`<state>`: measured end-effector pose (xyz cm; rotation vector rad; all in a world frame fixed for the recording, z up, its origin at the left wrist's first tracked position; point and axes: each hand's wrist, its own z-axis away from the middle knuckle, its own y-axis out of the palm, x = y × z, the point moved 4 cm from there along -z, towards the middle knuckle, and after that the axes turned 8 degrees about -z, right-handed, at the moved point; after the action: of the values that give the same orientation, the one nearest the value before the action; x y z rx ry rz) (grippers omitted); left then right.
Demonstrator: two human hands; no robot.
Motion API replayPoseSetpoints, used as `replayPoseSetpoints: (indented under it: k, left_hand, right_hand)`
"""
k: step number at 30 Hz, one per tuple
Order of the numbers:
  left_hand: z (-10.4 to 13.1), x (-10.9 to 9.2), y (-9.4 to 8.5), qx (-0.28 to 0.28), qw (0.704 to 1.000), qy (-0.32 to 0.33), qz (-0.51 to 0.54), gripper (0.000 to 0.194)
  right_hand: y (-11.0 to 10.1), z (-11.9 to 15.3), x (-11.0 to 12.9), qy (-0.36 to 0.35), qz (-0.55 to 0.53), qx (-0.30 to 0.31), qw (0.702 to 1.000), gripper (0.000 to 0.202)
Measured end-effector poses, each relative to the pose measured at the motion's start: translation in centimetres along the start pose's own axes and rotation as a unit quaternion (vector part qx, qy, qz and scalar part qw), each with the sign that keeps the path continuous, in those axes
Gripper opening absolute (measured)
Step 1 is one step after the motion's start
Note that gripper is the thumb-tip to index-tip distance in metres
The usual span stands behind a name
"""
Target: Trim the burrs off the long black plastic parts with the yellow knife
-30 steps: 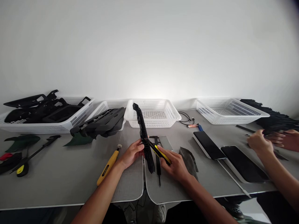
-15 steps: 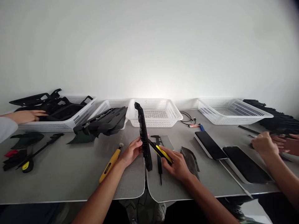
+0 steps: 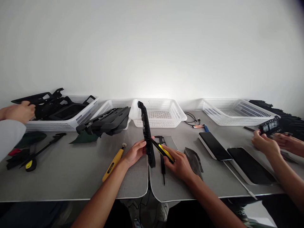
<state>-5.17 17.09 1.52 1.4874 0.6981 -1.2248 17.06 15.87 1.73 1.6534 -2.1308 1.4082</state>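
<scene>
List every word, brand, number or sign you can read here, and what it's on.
None reads clearly.
Yellow tool lying on the table: lettering on its dark label, too small to read.
Yellow-and-black tool in the right hand: no text discernible.

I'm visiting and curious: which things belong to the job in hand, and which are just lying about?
In use:
- black plastic part, left hand
- utility knife, right hand

Apparently just lying about:
- black caliper
- yellow-handled tool
- black cable
</scene>
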Motion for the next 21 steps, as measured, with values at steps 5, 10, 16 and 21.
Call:
replayPoseSetpoints:
  k: [5, 10, 16, 21]
  left_hand:
    - [-0.09, -0.06, -0.11, -0.01, 1.0, 0.003, -0.004, 0.059]
    - [-0.18, -0.34, -0.03, -0.019, 1.0, 0.013, -0.002, 0.059]
    - [-0.1, -0.45, 0.02, -0.032, 0.999, 0.012, -0.007, 0.063]
    - [0.04, -0.36, -0.13, -0.034, 0.999, 0.005, -0.008, 0.065]
  right_hand:
    - [0.05, -0.13, -0.2, -0.007, -0.008, 0.018, 1.0, 0.056]
    - [-0.13, -0.04, -0.39, -0.015, -0.004, -0.004, 1.0, 0.055]
    - [0.14, -0.1, -0.37, -0.018, -0.001, 0.004, 1.0, 0.054]
    - [0.16, -0.1, -0.39, -0.013, 0.0, 0.002, 1.0, 0.054]
